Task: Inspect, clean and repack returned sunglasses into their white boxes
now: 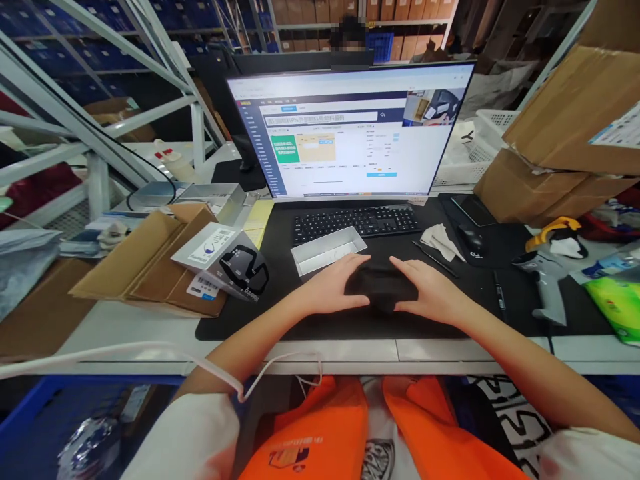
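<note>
Both sets of fingers are curling around a small black bundle (381, 288), soft-looking and dark enough that its exact make cannot be told. The left hand (334, 284) is cupping its left side with fingers (356, 262) laid over the top edge; the right hand (429, 288) is mirroring it, fingers (403, 267) pressing in from the other side. Neither hand is clenched: both are grasping the bundle loosely, seemingly to steady or gather it between the palms. The bundle is lying on the black desk mat (320, 327), directly under the fingers.

Just beyond the left fingertips, a shallow silver tray (327, 249) is sitting, within easy reach. Farther ahead, the keyboard (356, 222) is lying below a lit monitor (345, 130). Beyond the right fingertips, a crumpled white wipe (442, 241) and a mouse (470, 237) are resting. Well off to the right, a barcode scanner (547, 283) is lying on the mat; off to the left, a printed box (225, 263) is leaning on flattened cardboard (145, 263).

Both forearms are reaching forward from the body, converging, wrists low and nearly touching the mat.
</note>
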A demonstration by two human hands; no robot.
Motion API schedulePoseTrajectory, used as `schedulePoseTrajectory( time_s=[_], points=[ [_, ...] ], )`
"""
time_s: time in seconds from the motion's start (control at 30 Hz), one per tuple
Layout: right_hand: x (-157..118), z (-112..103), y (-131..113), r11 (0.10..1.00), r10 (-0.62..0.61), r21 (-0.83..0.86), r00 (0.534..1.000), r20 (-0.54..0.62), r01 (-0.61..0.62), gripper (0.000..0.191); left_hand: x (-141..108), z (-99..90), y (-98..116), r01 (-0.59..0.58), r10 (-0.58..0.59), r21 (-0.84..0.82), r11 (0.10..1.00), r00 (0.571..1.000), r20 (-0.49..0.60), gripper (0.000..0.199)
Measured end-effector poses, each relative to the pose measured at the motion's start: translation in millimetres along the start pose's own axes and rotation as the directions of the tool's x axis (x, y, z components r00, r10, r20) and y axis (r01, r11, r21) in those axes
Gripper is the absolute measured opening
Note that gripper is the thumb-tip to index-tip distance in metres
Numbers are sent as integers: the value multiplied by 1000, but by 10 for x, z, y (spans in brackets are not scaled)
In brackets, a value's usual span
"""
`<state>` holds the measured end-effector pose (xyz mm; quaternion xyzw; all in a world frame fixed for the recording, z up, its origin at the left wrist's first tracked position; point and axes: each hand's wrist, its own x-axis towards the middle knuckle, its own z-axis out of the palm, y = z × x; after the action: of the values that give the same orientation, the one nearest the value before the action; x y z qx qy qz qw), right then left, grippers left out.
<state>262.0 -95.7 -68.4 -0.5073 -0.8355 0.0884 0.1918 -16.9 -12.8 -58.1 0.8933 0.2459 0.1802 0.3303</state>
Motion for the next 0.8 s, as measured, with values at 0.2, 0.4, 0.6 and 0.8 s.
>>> schedulePoseTrajectory(
  time_s=[0.2, 0.4, 0.6, 0.8],
  points=[
    [-95, 40, 173, 992, -8, 125, 999, -44, 13, 87, -271, 230, -224, 254, -245, -201, 946, 967, 72, 44],
    [104, 75, -48, 1000, -2, -9, 992, 129, 3, 92, -371, 305, -248, 285, -289, -76, 956, 956, -48, 24],
    [289, -1, -174, 994, 28, -111, 965, 261, 2, 63, -448, 208, -268, 286, -261, -254, 924, 957, 129, 36],
    [318, 60, -135, 984, -19, -164, 957, 290, 69, 60, -279, 166, 49, 325, -386, -454, 829, 922, -45, 43]
  ],
)
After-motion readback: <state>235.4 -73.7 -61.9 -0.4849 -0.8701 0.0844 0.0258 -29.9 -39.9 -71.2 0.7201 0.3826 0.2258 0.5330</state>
